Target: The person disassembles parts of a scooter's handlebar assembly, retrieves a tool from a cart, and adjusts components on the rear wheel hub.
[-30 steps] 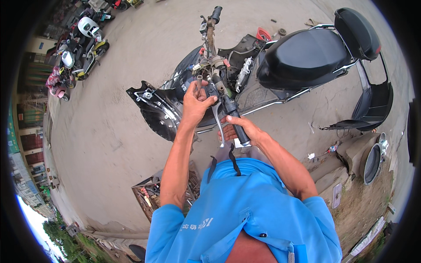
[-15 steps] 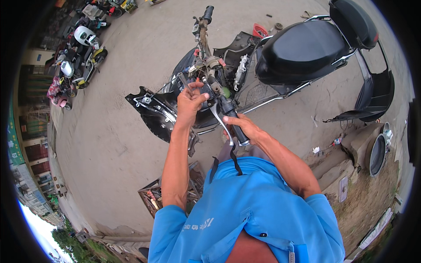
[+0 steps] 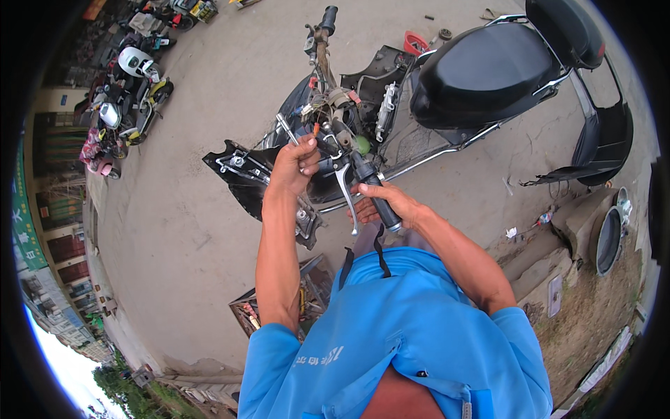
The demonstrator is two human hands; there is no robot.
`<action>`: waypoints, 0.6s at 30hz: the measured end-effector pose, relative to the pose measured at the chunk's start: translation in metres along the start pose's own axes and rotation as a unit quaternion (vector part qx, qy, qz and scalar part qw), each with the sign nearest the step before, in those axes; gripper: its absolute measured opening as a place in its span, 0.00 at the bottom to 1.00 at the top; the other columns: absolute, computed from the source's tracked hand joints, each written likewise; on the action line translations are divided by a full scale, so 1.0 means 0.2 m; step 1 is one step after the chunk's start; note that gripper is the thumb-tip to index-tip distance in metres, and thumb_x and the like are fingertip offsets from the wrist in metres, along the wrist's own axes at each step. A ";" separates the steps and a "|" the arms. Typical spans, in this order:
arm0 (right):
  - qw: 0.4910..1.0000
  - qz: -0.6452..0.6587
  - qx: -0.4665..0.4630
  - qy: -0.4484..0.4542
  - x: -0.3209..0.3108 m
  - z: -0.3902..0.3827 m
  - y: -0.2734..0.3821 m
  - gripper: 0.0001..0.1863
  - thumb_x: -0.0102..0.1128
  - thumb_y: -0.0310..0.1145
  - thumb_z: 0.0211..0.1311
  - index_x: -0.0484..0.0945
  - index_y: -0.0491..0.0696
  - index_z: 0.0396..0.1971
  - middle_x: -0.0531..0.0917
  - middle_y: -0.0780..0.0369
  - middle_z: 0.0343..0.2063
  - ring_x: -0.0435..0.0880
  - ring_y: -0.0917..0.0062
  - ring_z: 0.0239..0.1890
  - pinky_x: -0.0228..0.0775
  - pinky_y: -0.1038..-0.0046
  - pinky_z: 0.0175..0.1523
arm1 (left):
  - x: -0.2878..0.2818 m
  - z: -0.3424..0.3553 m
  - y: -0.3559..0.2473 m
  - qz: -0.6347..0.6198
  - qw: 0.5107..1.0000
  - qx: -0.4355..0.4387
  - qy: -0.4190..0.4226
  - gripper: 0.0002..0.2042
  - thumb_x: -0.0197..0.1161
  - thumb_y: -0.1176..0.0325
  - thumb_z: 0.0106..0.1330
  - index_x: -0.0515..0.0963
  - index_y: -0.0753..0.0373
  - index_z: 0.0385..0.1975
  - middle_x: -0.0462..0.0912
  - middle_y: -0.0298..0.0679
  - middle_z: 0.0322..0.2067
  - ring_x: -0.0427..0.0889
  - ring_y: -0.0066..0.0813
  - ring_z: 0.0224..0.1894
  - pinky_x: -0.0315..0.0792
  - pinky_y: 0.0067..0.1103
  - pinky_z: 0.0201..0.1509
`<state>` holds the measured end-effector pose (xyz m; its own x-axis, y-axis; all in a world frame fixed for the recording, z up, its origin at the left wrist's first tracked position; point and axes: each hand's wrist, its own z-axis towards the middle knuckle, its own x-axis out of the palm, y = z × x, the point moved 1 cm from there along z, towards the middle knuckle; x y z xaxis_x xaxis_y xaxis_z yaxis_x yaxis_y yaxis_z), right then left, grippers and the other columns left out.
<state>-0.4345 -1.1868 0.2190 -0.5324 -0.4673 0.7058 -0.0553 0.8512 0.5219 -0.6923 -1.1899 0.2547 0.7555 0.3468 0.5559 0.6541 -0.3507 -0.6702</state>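
A partly stripped scooter stands in front of me, its handlebar running toward me. My left hand point(image 3: 296, 164) is closed around a slim silver rod-shaped tool point(image 3: 286, 128), whose exact kind I cannot make out. This hand is just left of the lever mount point(image 3: 338, 155). My right hand point(image 3: 394, 204) wraps the black handlebar grip point(image 3: 383, 209), thumb on top and fingers under it. A silver brake lever point(image 3: 345, 192) angles away from the grip, its tip left of my right fingers. Loose wires and connectors point(image 3: 322, 105) crowd the bare handlebar centre.
A black front panel point(image 3: 237, 171) lies left of the scooter. By my legs is a toolbox point(image 3: 244, 311) with mixed tools. The black seat point(image 3: 485, 80) is at the right, with a loose tail panel point(image 3: 593, 150) beyond. A red bowl point(image 3: 415, 43) and parked scooters point(image 3: 132, 105) are farther off.
My left hand has drawn back from the lever mount and closed its fingers on the rod-shaped tool. The brake lever's tip has shifted left, away from the grip.
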 end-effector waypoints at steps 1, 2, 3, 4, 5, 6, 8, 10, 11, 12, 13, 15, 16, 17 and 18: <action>1.000 -0.008 -0.001 -0.005 0.00 0.00 0.00 0.34 0.62 0.55 0.65 0.69 0.42 0.57 0.85 0.46 0.44 0.88 0.65 0.42 0.80 0.69 0.50 | -0.01 0.01 0.00 -0.030 0.999 -0.010 0.012 0.06 0.66 0.72 0.66 0.73 0.58 0.32 0.61 0.22 0.18 0.58 0.13 0.17 0.53 0.14 0.19; 1.000 -0.016 -0.002 -0.010 -0.01 0.00 0.00 0.33 0.63 0.55 0.65 0.70 0.42 0.57 0.85 0.47 0.43 0.88 0.66 0.42 0.80 0.69 0.49 | -0.01 0.01 -0.01 -0.059 0.998 -0.020 0.025 0.07 0.65 0.72 0.67 0.72 0.57 0.30 0.59 0.22 0.18 0.57 0.13 0.17 0.52 0.14 0.19; 1.000 -0.014 -0.002 -0.010 0.00 0.00 0.00 0.33 0.63 0.55 0.65 0.70 0.42 0.57 0.85 0.47 0.43 0.88 0.66 0.42 0.80 0.69 0.49 | -0.01 0.01 -0.02 -0.058 0.998 -0.022 0.024 0.07 0.65 0.72 0.67 0.72 0.57 0.30 0.59 0.22 0.18 0.57 0.13 0.17 0.52 0.14 0.19; 1.000 -0.020 -0.005 -0.012 0.00 0.00 0.00 0.33 0.63 0.54 0.65 0.70 0.43 0.56 0.85 0.48 0.42 0.88 0.66 0.41 0.79 0.69 0.48 | -0.01 0.01 -0.03 -0.062 0.998 -0.028 0.018 0.09 0.65 0.72 0.67 0.71 0.56 0.29 0.58 0.22 0.18 0.57 0.13 0.17 0.52 0.14 0.19; 0.999 -0.027 -0.009 -0.014 0.00 0.00 0.00 0.32 0.63 0.54 0.66 0.70 0.43 0.56 0.85 0.49 0.40 0.88 0.67 0.40 0.79 0.69 0.47 | -0.01 0.01 -0.04 -0.067 0.997 -0.033 0.012 0.10 0.65 0.71 0.67 0.70 0.55 0.27 0.58 0.22 0.17 0.56 0.13 0.17 0.52 0.14 0.19; 1.000 -0.025 -0.009 -0.014 -0.01 0.00 0.00 0.32 0.63 0.54 0.66 0.70 0.43 0.56 0.85 0.49 0.40 0.88 0.67 0.40 0.79 0.69 0.47 | -0.01 0.02 -0.04 -0.066 0.997 -0.034 0.012 0.10 0.65 0.71 0.67 0.70 0.55 0.27 0.58 0.22 0.17 0.56 0.13 0.17 0.52 0.14 0.19; 0.999 -0.028 -0.006 -0.018 -0.01 0.01 -0.01 0.31 0.63 0.53 0.66 0.70 0.43 0.55 0.85 0.51 0.38 0.87 0.68 0.38 0.78 0.69 0.46 | -0.02 0.01 -0.05 -0.073 0.997 -0.033 0.009 0.10 0.65 0.71 0.67 0.70 0.55 0.28 0.58 0.22 0.17 0.56 0.13 0.17 0.51 0.14 0.18; 0.999 -0.032 -0.008 -0.024 0.00 0.00 0.00 0.30 0.64 0.52 0.66 0.70 0.43 0.54 0.85 0.52 0.37 0.87 0.68 0.38 0.77 0.68 0.45 | -0.02 0.01 -0.07 -0.070 0.997 -0.038 0.010 0.09 0.65 0.71 0.67 0.70 0.55 0.28 0.58 0.22 0.17 0.56 0.13 0.17 0.51 0.14 0.18; 0.999 -0.036 -0.010 -0.032 0.00 -0.01 0.01 0.29 0.64 0.52 0.66 0.71 0.44 0.54 0.85 0.52 0.36 0.86 0.69 0.37 0.77 0.68 0.45 | -0.02 0.02 -0.07 -0.068 0.997 -0.042 0.013 0.09 0.65 0.71 0.67 0.70 0.55 0.28 0.58 0.23 0.17 0.56 0.13 0.17 0.51 0.14 0.18; 0.999 -0.036 -0.010 -0.031 0.00 0.00 0.00 0.29 0.64 0.52 0.66 0.71 0.44 0.54 0.85 0.52 0.36 0.86 0.69 0.37 0.77 0.68 0.45 | -0.02 0.02 -0.08 -0.067 0.997 -0.041 0.013 0.09 0.65 0.71 0.67 0.70 0.55 0.28 0.58 0.23 0.17 0.56 0.13 0.17 0.51 0.14 0.18; 0.999 -0.039 -0.010 -0.028 0.00 0.00 0.00 0.28 0.64 0.52 0.65 0.71 0.44 0.52 0.85 0.53 0.36 0.86 0.69 0.37 0.77 0.68 0.45 | -0.02 0.02 -0.08 -0.067 0.997 -0.046 0.011 0.10 0.65 0.71 0.67 0.69 0.55 0.26 0.57 0.23 0.17 0.55 0.13 0.17 0.50 0.14 0.17; 0.999 -0.043 -0.010 -0.025 0.00 0.00 0.00 0.28 0.64 0.52 0.65 0.72 0.45 0.51 0.85 0.53 0.36 0.86 0.70 0.37 0.76 0.68 0.44 | -0.02 0.02 -0.09 -0.067 0.996 -0.051 0.009 0.12 0.65 0.71 0.68 0.69 0.55 0.25 0.55 0.24 0.17 0.53 0.14 0.17 0.50 0.14 0.17; 0.999 -0.047 -0.013 -0.021 0.00 0.00 0.01 0.27 0.64 0.52 0.65 0.72 0.45 0.50 0.85 0.53 0.36 0.86 0.70 0.36 0.76 0.68 0.44 | -0.02 0.02 -0.09 -0.051 0.997 -0.051 0.008 0.08 0.65 0.72 0.67 0.71 0.56 0.28 0.57 0.23 0.17 0.55 0.13 0.17 0.50 0.14 0.17; 0.998 -0.050 -0.015 -0.018 0.00 0.00 0.01 0.27 0.64 0.53 0.65 0.72 0.45 0.50 0.85 0.54 0.36 0.86 0.70 0.36 0.76 0.68 0.44 | 0.00 0.02 -0.09 -0.036 0.998 -0.052 0.008 0.05 0.64 0.73 0.67 0.74 0.58 0.32 0.59 0.22 0.17 0.57 0.12 0.17 0.51 0.13 0.18; 0.998 -0.050 -0.015 -0.018 0.00 0.00 0.01 0.27 0.64 0.53 0.65 0.72 0.45 0.50 0.85 0.54 0.36 0.86 0.70 0.36 0.76 0.68 0.44 | 0.01 0.01 -0.10 -0.036 0.998 -0.052 0.007 0.05 0.64 0.73 0.67 0.74 0.58 0.32 0.59 0.22 0.17 0.57 0.12 0.17 0.51 0.13 0.18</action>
<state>-0.4343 -1.1846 0.2206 -0.5549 -0.5409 0.6321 -0.0852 0.7928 0.6035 -0.7032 -1.1797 0.2677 0.7064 0.3616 0.6085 0.7064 -0.4139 -0.5742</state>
